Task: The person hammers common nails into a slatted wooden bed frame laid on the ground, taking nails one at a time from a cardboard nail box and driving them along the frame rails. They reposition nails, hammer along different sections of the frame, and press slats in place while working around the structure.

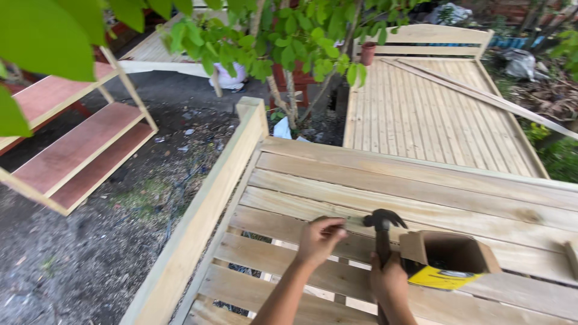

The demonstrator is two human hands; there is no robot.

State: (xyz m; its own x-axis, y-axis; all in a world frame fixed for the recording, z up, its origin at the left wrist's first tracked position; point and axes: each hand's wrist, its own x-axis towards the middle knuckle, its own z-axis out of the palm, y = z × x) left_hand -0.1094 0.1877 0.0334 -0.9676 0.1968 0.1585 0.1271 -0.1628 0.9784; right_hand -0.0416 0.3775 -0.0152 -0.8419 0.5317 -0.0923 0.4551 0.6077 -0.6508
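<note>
While your left hand [320,238] is pinching something too small to make out against a pale wooden slat [283,229] of the bed frame [198,222], your right hand [390,283] is gripping the handle of a claw hammer [382,224] — fingers closed tight around it. The hammer's dark head is hovering just beside your left fingertips, and an open cardboard box [448,259] with a yellow flap is sitting on the slats just right of the hammer.

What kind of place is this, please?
Probably an outdoor carpentry yard. Unpainted slatted wooden frames lie on bare ground under a tree, a wooden shelf unit stands nearby, and the right hand holds a hammer.
</note>
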